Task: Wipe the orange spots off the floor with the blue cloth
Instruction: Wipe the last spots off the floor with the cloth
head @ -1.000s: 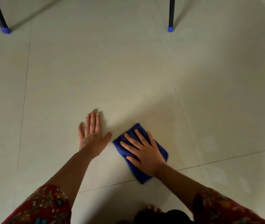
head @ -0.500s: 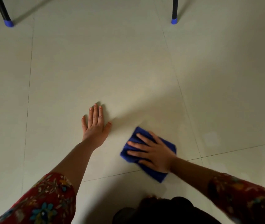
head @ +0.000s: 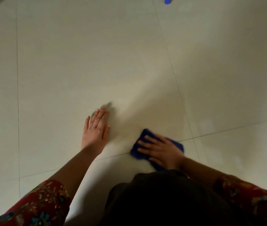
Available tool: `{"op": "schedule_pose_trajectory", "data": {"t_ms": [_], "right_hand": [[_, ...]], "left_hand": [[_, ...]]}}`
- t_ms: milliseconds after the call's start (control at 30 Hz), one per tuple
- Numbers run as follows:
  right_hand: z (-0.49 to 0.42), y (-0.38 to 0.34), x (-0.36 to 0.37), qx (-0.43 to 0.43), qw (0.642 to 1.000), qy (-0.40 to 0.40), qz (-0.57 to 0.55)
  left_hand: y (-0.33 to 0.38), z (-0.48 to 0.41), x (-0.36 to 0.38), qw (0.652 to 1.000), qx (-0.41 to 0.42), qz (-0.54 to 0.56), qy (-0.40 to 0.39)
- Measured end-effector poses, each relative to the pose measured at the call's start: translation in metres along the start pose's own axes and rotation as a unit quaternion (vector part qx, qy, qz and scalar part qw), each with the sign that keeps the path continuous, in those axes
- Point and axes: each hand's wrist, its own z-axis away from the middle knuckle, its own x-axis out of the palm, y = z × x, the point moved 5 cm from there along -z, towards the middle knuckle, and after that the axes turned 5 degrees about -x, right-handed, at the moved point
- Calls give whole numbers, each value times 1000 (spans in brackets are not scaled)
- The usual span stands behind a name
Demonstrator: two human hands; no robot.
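Blue cloth (head: 145,136): right hand (head: 160,148) flat atop, left hand (head: 95,129) open, bracing floor (head: 80,62). Advised: firm, overlapping strokes.

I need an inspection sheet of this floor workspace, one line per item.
Surface: pale tiled floor, thin grout lines; no orange spots visible.
Job's things: dark blue cloth flat on floor, across a grout line.
Clutter: nothing seen.
Hands: left hand flat on floor; right hand presses the cloth, fingers spread.
Cables: nothing seen.
Surroundings: two blue leg caps at top edge; red floral sleeves.
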Motion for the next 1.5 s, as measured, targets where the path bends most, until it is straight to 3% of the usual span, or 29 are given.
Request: {"op": "schedule_pose_trajectory", "data": {"t_ms": [100, 200, 267, 333, 400, 433, 500, 567, 633, 700, 767, 867, 900, 933, 1067, 1167, 1267, 1333, 1433, 1500], "right_hand": [[29, 78, -9, 179, 984, 5, 7], [-8, 102, -25, 369, 926, 80, -29], [-47, 72, -25, 365, 924, 108, -44], [-56, 25, -15, 254, 965, 66, -26], [-23, 11, -7, 195, 979, 46, -34], [2, 19, -3, 215, 975, 50, -37], [59, 57, 0, 360, 930, 60, -45], [101, 103, -4, 509, 855, 69, -66], [98, 137, -10, 593, 798, 73, -79], [64, 160, -20, 631, 765, 93, -95], [22, 160, -26, 591, 795, 103, -93], [6, 115, -20, 441, 891, 76, -79], [21, 108, -16, 431, 896, 71, -82], [42, 111, -14, 454, 883, 78, -84], [96, 203, -20, 653, 746, 94, -90], [62, 270, -42, 682, 715, 113, -103], [2, 309, -59, 648, 743, 122, -109], [-37, 300, -66, 575, 803, 127, -94], [-58, 213, -56, 370, 922, 100, -48], [-30, 179, -42, 293, 952, 66, -57]], "left_hand": [[5, 10, 6, 1000, 23, -9, -1], [14, 11, 12, 1000, 22, -14, -3], [24, 6, 14, 999, 35, -20, -8], [38, -3, 16, 998, 53, -22, -19], [50, -13, 19, 996, 74, -22, -36], [54, -16, 22, 996, 80, -23, -41], [62, -20, 26, 995, 80, -25, -49], [70, -25, 31, 995, 79, -25, -53], [75, -27, 35, 995, 83, -26, -52], [82, -32, 38, 995, 83, -24, -54], [88, -42, 38, 994, 89, -22, -54], [96, -64, 39, 993, 102, -35, -55], [97, -72, 38, 993, 99, -37, -52], [97, -76, 37, 994, 92, -37, -47], [101, -102, 34, 997, 58, -37, -36], [102, -122, 31, 997, 46, -47, -29], [99, -141, 27, 998, 33, -52, -25], [95, -151, 25, 997, 25, -65, -28], [87, -156, 22, 997, 8, -74, -35], [83, -155, 22, 996, 5, -79, -39]]}}
